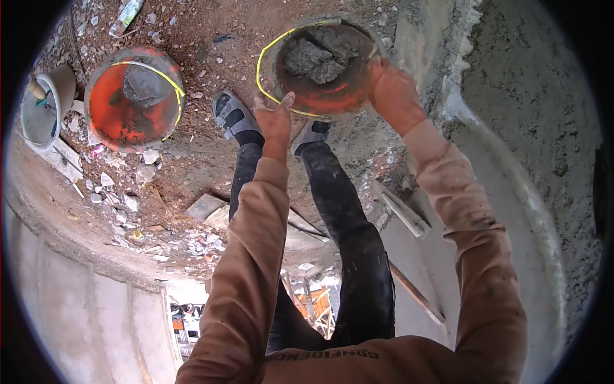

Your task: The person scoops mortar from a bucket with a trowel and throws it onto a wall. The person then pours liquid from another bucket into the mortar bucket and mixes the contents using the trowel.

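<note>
An orange bucket [320, 99] smeared with grey sits in front of my feet, with a lump of wet mortar [323, 56] in it. Its yellow handle [260, 64] lies over to the left side. My left hand [275, 123] is at the near left rim, thumb and fingers closed around the yellow handle. On the right, my right hand [394, 93] grips the bucket's rim; its fingertips are partly hidden and slightly blurred.
A second orange bucket [112, 125] with some grey mix stands to the left. Beyond it is a pale bucket [64, 86] with a tool handle inside. Rubble [128, 201] litters the ground. Wet concrete [524, 96] spreads along the right; a wooden stick [416, 291] lies behind my legs.
</note>
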The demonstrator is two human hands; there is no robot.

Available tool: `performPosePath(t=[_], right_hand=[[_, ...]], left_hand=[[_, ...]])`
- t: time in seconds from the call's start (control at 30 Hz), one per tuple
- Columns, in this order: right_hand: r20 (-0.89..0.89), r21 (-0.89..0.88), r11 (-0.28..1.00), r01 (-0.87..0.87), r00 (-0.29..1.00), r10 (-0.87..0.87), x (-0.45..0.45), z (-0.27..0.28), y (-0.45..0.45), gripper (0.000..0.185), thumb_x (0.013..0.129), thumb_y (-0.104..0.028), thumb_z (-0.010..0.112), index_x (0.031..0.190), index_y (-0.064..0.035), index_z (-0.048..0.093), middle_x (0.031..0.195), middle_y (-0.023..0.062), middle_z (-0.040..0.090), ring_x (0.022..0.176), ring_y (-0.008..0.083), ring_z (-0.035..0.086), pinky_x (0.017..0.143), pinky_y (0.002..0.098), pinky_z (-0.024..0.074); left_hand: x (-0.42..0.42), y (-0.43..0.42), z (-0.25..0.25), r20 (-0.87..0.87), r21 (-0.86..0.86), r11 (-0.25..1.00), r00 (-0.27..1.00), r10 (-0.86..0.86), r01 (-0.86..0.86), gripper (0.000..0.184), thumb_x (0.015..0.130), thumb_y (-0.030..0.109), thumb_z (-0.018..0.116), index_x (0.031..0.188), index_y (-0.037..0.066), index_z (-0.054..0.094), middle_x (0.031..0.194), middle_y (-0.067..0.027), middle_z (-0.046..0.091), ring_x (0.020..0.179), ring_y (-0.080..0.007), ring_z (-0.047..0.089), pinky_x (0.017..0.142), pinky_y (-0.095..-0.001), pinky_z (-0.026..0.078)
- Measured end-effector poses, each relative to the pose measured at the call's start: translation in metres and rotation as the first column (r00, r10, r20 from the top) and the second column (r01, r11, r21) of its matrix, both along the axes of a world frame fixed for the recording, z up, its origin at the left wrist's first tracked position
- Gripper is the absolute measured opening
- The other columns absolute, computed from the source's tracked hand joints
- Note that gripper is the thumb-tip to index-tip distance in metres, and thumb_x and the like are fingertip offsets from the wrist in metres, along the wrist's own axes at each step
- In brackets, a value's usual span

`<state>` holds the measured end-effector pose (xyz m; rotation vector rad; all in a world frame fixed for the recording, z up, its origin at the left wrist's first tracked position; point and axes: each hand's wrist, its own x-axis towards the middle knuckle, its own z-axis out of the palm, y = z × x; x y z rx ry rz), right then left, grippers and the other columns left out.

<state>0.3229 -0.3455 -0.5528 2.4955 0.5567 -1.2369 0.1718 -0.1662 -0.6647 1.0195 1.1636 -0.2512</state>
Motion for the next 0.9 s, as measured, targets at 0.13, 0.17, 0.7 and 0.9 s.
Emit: performPosePath(t=[0.13, 0.17, 0.7, 0.9], right_hand=[[-0.022, 0.039, 0.973, -0.227, 0.973, 0.228, -0.016, -0.092, 0.013, 0.027, 0.093, -0.017, 0.056, 0.116, -0.0064, 0.065, 0.117, 0.011, 0.068, 0.112, 0.0254, 0.065, 0.09, 0.0389, 0.0534], [0.032, 0.068, 0.962, -0.264, 0.964, 0.263, -0.032, -0.109, 0.012, 0.026, 0.093, -0.017, 0.055, 0.115, -0.0067, 0.065, 0.116, 0.0101, 0.068, 0.112, 0.0251, 0.065, 0.09, 0.0378, 0.0534], [0.054, 0.355, 0.935, 0.025, 0.997, -0.047, -0.071, -0.118, -0.14, 0.032, 0.098, -0.027, 0.055, 0.1, 0.0043, 0.063, 0.077, 0.0178, 0.067, 0.072, 0.0357, 0.068, 0.068, 0.0487, 0.0543], [-0.493, 0.142, 0.598, 0.789, 0.58, -0.648, -0.093, -0.054, -0.083, 0.038, 0.103, -0.032, 0.05, 0.098, 0.003, 0.062, 0.08, 0.0234, 0.066, 0.078, 0.0399, 0.066, 0.074, 0.0516, 0.0512]], left_hand=[[-0.002, 0.009, -0.027, 0.05, 0.144, 0.987, 0.996, -0.08, 0.073, 0.057, 0.08, -0.013, 0.071, 0.131, -0.002, 0.05, 0.124, -0.0125, 0.062, 0.11, -0.019, 0.063, 0.089, -0.0292, 0.053], [0.007, 0.014, -0.024, 0.009, 0.131, 0.984, 0.992, -0.122, 0.12, 0.057, 0.078, -0.015, 0.07, 0.13, -0.002, 0.051, 0.124, -0.0121, 0.062, 0.111, -0.0186, 0.062, 0.09, -0.0293, 0.053], [0.043, -0.048, 0.063, 0.254, 0.175, 0.941, 0.911, -0.326, 0.289, 0.051, 0.083, -0.015, 0.061, 0.132, -0.008, 0.05, 0.134, -0.0185, 0.061, 0.123, -0.0209, 0.061, 0.104, -0.0302, 0.048], [0.033, -0.036, 0.053, 0.22, 0.254, 0.892, 0.876, -0.429, 0.373, 0.052, 0.083, -0.015, 0.061, 0.133, -0.008, 0.049, 0.133, -0.0177, 0.062, 0.12, -0.0192, 0.062, 0.099, -0.0295, 0.051]])
